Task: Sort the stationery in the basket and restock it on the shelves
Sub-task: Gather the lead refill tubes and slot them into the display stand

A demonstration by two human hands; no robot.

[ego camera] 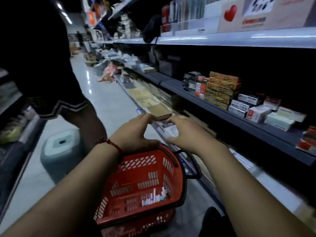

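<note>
I have the left hand (pixel 136 132) out in front with its fingers (pixel 150 117) almost straight and close together. Their tips touch the near left corner of a flat brown pack (pixel 159 110). The thumb is spread wide, well away from the pack. The right hand (pixel 186 134) mirrors it: its fingers (pixel 173 119) are slightly bent and their tips rest on the pack's near right corner, thumb also splayed out and clear of it. Neither hand pinches the pack, and the two sets of fingertips sit close together on its near edge.

The pack lies on the lowest shelf (pixel 172 132), just beyond the fingertips, in a row of similar flat brown packs running away from me. A red cord bracelet (pixel 109 142) circles the left wrist.

Below the wrists, nearer to me, sits the red basket (pixel 145 182) with a few small, blurred stationery pieces (pixel 153 197) in its bottom. To the left of the left hand stands a grey stool (pixel 61 147), and beyond it another person's legs (pixel 89 120). Above and to the right of the right fingers, the middle shelf (pixel 256 124) holds stacked boxes (pixel 222 89).
</note>
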